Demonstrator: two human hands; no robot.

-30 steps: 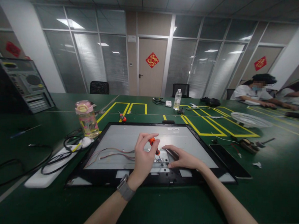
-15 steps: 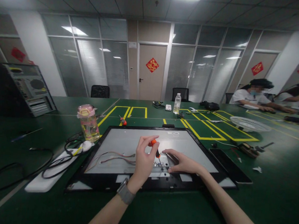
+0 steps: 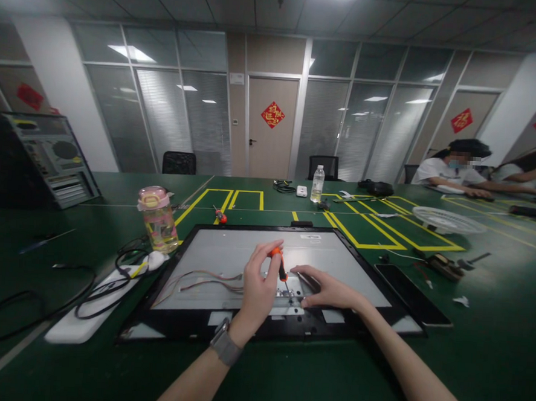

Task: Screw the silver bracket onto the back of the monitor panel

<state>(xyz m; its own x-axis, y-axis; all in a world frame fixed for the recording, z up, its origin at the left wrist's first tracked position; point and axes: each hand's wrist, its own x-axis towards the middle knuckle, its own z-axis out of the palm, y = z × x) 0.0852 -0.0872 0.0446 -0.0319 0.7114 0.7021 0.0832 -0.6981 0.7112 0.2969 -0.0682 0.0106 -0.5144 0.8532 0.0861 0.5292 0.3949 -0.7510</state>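
Observation:
A monitor panel (image 3: 228, 252) lies face down on the green table, its grey metal back up inside a black frame. My left hand (image 3: 258, 287) pinches a small orange-handled screwdriver (image 3: 278, 263), held upright with its tip down on a metal bracket (image 3: 289, 295) near the panel's front edge. My right hand (image 3: 328, 288) rests flat on the panel beside that bracket, fingers stretched toward the screwdriver tip. Thin coloured wires (image 3: 208, 280) run across the panel to the left of my hands. A grey watch (image 3: 225, 346) sits on my left wrist.
A pink-lidded bottle (image 3: 158, 218) and black cables (image 3: 108, 281) over a white strip lie at left. An open computer case (image 3: 38, 159) stands far left. A dark slab (image 3: 412, 288), small tools, a fan grille (image 3: 446, 218) and seated people (image 3: 460, 170) are at right.
My left fingers have shifted their grip around the screwdriver handle, which stays over the bracket. The camera view tilted up slightly. My right hand has stayed put.

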